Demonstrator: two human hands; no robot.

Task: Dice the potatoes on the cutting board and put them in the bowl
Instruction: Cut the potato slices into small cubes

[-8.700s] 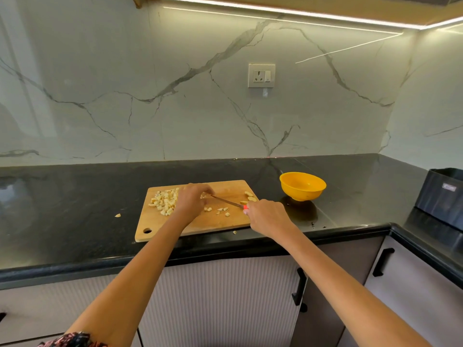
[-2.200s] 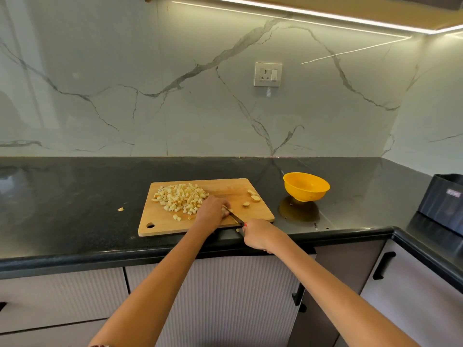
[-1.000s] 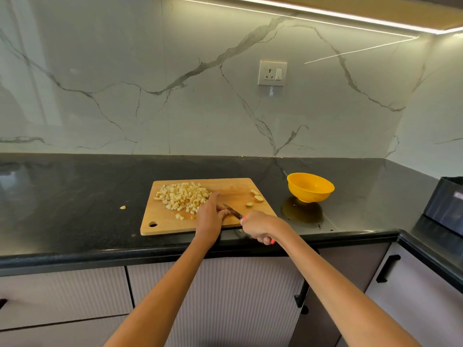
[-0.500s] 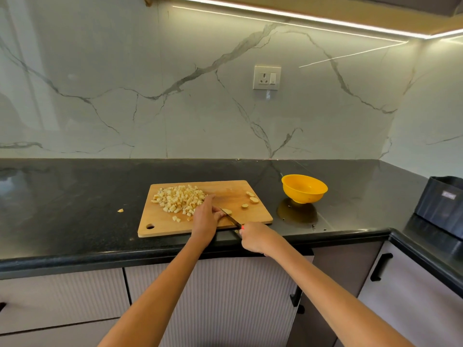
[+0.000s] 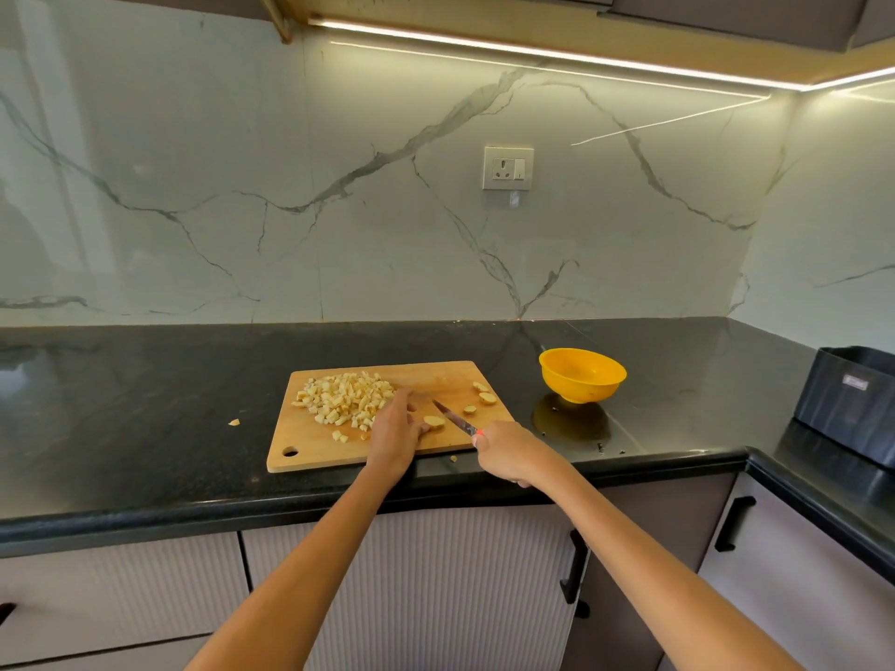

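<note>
A wooden cutting board (image 5: 310, 443) lies on the black counter. A heap of diced potato (image 5: 346, 397) covers its far left part. A few potato slices (image 5: 484, 393) lie at its far right. My left hand (image 5: 397, 431) rests on the board, fingertips against a potato slice (image 5: 434, 421). My right hand (image 5: 508, 452) grips a knife (image 5: 453, 417) with a red handle, its blade angled across the board just right of that slice. The yellow bowl (image 5: 582, 375) stands to the right of the board, and I see nothing in it.
One potato bit (image 5: 234, 422) lies on the counter left of the board, another (image 5: 454, 458) at the counter's front edge. A dark box (image 5: 852, 404) sits at the far right. A wall socket (image 5: 507, 168) is on the marble backsplash.
Since half a second ago both hands hold much the same pose, the knife still beside the slice under my left fingertips. The diced heap has grown since the earliest frame.
</note>
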